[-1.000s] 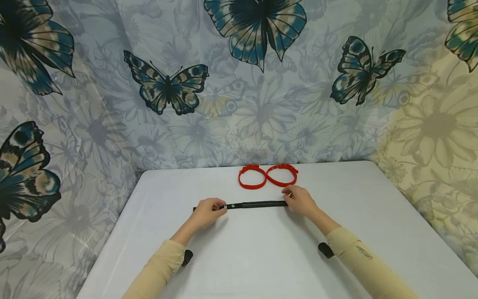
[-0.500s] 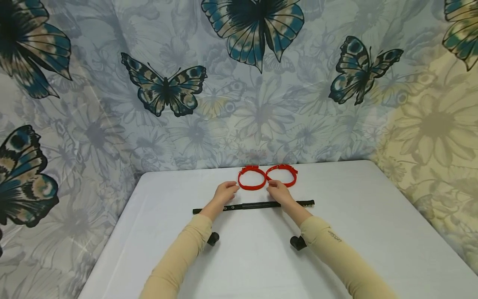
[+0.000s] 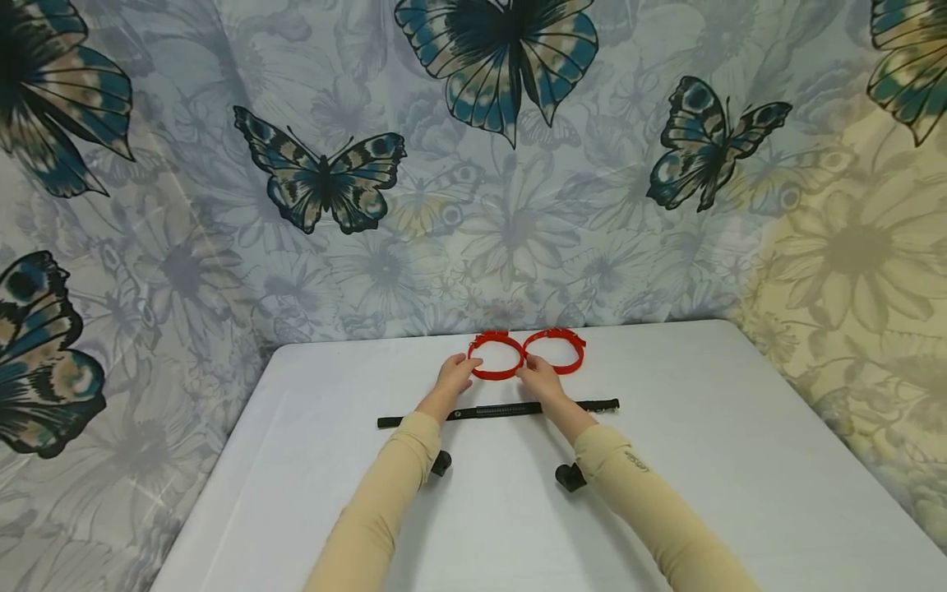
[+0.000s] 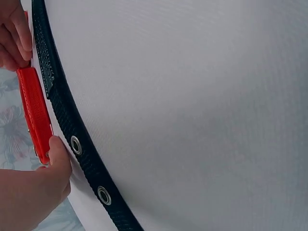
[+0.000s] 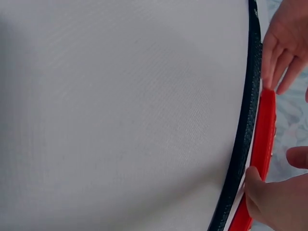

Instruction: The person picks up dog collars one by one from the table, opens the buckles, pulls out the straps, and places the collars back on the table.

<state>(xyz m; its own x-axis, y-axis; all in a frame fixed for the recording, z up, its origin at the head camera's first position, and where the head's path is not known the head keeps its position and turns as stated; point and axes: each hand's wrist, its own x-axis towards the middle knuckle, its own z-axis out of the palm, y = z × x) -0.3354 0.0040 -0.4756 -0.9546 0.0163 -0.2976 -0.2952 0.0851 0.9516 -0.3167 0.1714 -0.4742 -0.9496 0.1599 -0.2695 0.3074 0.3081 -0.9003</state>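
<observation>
Two round red buckled collars lie side by side at the back of the table in the head view: a left red collar (image 3: 494, 375) and a right red collar (image 3: 579, 355). My left hand (image 3: 455, 378) touches the left collar's outer side, its fingers spread rather than curled. At the side where the two loops meet, my right hand (image 3: 543, 381) touches the left collar. Its thumb lies against the red band (image 5: 263, 130) in the right wrist view, with another finger apart beyond it. Under my wrists a black collar (image 3: 503, 410) with metal eyelets lies stretched out flat.
A white table (image 3: 311, 460) extends around the collars, its far edge close behind them. Butterfly-patterned fabric (image 3: 518, 238) hangs behind it and at both sides. A black wrist camera (image 3: 570, 477) sits under each forearm.
Both hands have left the ends of the black collar, which stays lying flat. They have moved forward and inward to the left red collar and now touch it on either side.
</observation>
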